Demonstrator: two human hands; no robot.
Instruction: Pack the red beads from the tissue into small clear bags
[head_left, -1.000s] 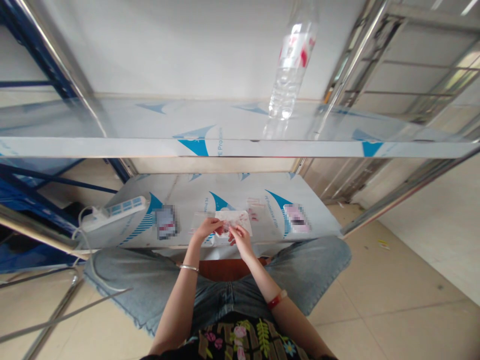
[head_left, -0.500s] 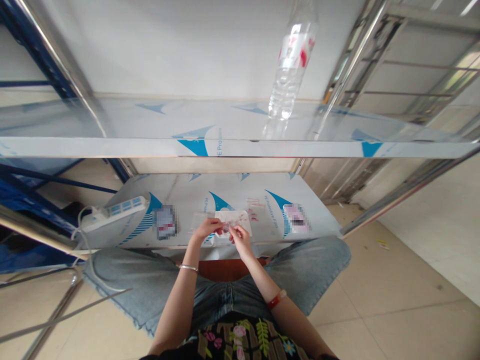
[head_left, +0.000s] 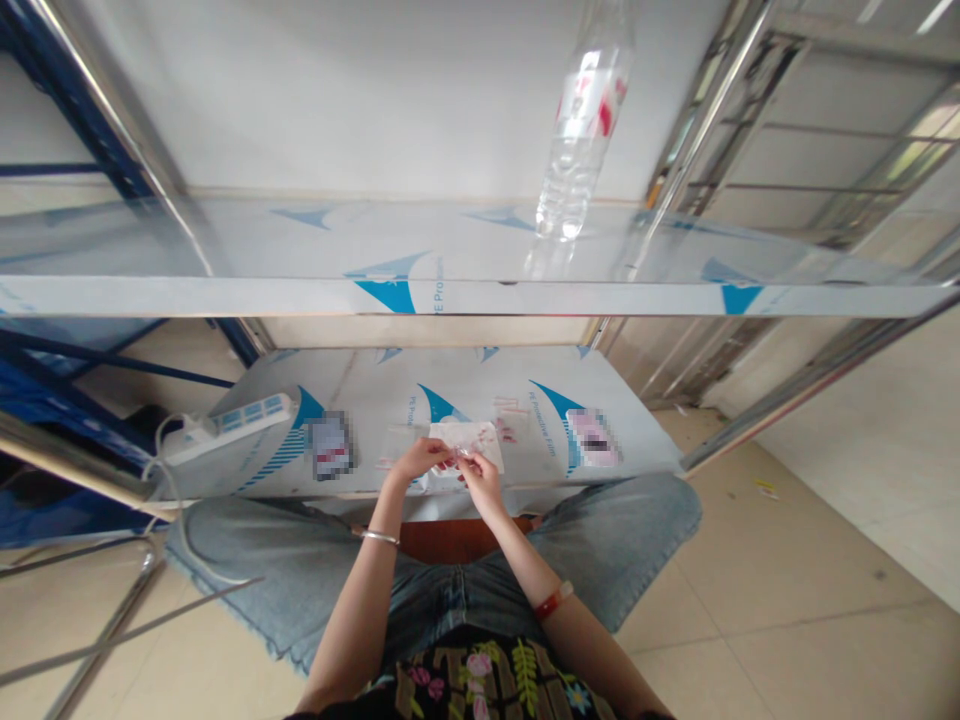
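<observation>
Small clear plastic piece with red bits (head_left: 460, 453): up at my fingertips, just above the white rectangular sheet with red marks (head_left: 489, 436). Too small and blurred to say what it is.

Grip: thumb and fingers of my left hand (head_left: 418, 459) pinched together on one side of it, my right hand (head_left: 484, 478) pinched on the other. Tips nearly meet.

Delta vs half a second ago: small. Fingers have shifted slightly, and the clear plastic now shows more plainly between them. My read: fine fingertip work, mid-adjustment, nothing put down yet.

Further out: thin clear plastic packet (head_left: 403, 436) just left of the sheet, clear plastic bag with red bits (head_left: 508, 428) just right. Neither has visibly moved.

Outer ring, also static: pixelated dark-edged rectangle (head_left: 331, 446) on the left, pixelated pink rectangle (head_left: 595, 437) on the right, white power strip (head_left: 251, 416) far left. All on the film-covered silver metal shelf (head_left: 360, 380). Clear plastic bottle with red-and-white label (head_left: 581, 150) stands on the level above.
</observation>
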